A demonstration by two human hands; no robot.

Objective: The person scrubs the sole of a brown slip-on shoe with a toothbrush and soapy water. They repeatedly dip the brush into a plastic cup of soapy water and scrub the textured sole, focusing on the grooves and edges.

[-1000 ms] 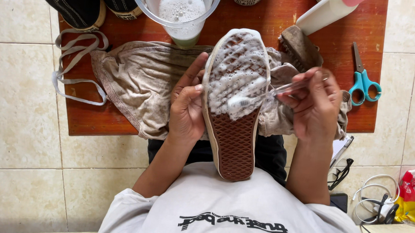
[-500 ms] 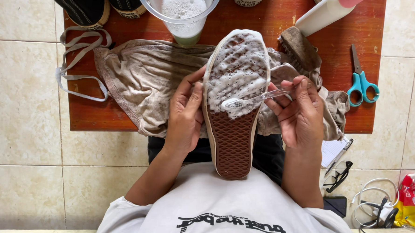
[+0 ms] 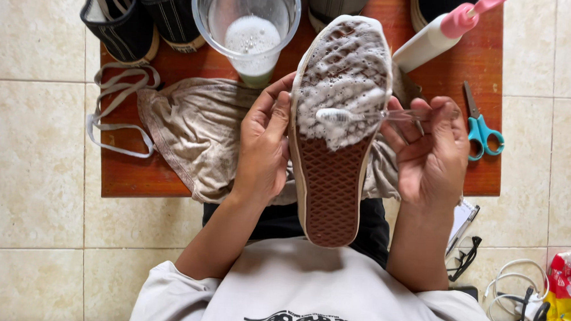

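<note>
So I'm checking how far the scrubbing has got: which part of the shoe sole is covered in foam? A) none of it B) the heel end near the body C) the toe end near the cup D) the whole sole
C: on the shoe sole, white foam covers the end toward the cup, while the heel end shows bare brown tread.

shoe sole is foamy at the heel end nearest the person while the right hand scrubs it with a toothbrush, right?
Not quite. The head view shows the foam on the far, toe end of the shoe sole; the heel end is bare. The right hand does hold the toothbrush on it.
</note>
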